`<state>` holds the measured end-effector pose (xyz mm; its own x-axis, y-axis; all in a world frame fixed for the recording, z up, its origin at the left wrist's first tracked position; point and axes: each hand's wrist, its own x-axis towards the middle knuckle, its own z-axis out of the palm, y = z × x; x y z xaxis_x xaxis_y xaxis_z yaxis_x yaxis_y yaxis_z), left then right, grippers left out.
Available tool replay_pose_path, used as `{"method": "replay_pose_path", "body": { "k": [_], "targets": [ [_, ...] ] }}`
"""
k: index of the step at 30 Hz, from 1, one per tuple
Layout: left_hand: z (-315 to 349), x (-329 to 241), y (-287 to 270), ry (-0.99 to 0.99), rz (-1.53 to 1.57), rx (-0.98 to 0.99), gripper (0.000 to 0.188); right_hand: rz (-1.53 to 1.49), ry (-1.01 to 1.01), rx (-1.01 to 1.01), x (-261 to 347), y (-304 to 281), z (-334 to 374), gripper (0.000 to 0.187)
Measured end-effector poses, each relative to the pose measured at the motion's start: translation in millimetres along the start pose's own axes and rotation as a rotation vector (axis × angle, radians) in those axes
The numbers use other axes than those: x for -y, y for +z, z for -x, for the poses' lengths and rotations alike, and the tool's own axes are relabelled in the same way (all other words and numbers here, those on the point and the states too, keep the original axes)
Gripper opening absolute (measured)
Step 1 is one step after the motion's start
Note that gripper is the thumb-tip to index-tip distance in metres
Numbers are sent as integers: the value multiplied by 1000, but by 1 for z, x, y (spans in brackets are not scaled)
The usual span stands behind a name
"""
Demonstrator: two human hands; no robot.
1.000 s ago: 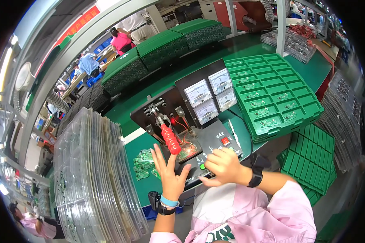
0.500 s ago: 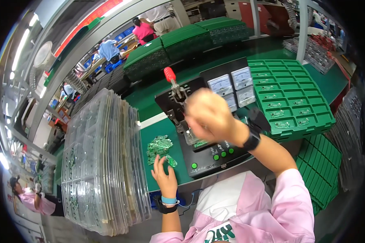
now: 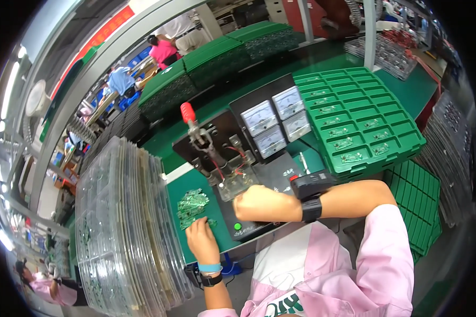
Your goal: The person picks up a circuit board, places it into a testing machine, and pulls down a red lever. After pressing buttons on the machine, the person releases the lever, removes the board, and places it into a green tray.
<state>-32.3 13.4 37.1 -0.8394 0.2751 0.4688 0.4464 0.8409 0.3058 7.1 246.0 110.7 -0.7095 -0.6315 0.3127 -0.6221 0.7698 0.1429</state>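
Two bare hands at the green worktop. Left hand: palm down, fingers bent, at the near edge of a loose heap of small green printed circuit boards; fingertips close against one board. Whether this grip has hold of it, cannot tell. Right hand: back of hand toward the camera, fingers curled and largely hidden, over the front of a black box-shaped test fixture, just beside its clear plastic block. Opening and contents of this grip: cannot tell. Toggle clamp with red ribbed handle: handle pointing up. Four white-faced analogue meters on the upright panel. Right of fixture: green plastic compartment tray, some compartments holding boards. Left of heap: tall stack of clear plastic trays.
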Motion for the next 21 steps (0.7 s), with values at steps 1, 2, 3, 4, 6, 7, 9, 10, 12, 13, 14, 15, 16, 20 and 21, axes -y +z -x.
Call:
{"method": "replay_pose_path", "body": {
  "k": [1,2,3,4,6,7,9,10,12,13,14,15,16,20,21],
  "targets": [
    [4,-4,-1,13,11,1,19,-20,4,-43,0,-8,5,19],
    [7,-4,-5,6,-24,-21,17,-39,7,-94,1,-20,8,18],
    [9,-1,-8,-9,-64,-46,15,-62,-1,-147,1,-34,5,17],
    [6,0,-12,-27,-106,-71,14,-85,39,-341,-8,-52,6,12],
    [1,-3,-21,-38,-79,-172,14,-140,89,-939,-53,-82,3,16],
    [2,-6,-27,-53,-48,-262,14,-157,144,-1200,-85,-100,6,15],
    [3,-15,-39,-75,-16,-356,15,-291,636,-1530,-154,-102,11,4],
    [-2,-29,-44,9,-6,-426,15,-149,728,-1500,-197,-96,29,4],
    [-11,-50,-47,166,0,-574,16,107,912,-1304,-269,-47,68,5],
    [-13,-57,-45,167,5,-580,16,226,1001,-1137,-294,-17,93,6],
    [-15,-61,-41,392,66,-503,19,221,1047,-947,-306,11,110,7],
    [-16,-66,-38,612,127,-422,21,218,1080,-755,-309,30,118,9],
    [-21,-71,-33,604,120,-429,21,214,1068,-757,-314,47,125,9],
    [-41,-87,-17,754,176,-225,26,351,1226,-475,-319,65,128,13],
    [-42,-88,-14,765,171,-222,26,351,1200,-596,-322,55,124,14]
  ]
}}
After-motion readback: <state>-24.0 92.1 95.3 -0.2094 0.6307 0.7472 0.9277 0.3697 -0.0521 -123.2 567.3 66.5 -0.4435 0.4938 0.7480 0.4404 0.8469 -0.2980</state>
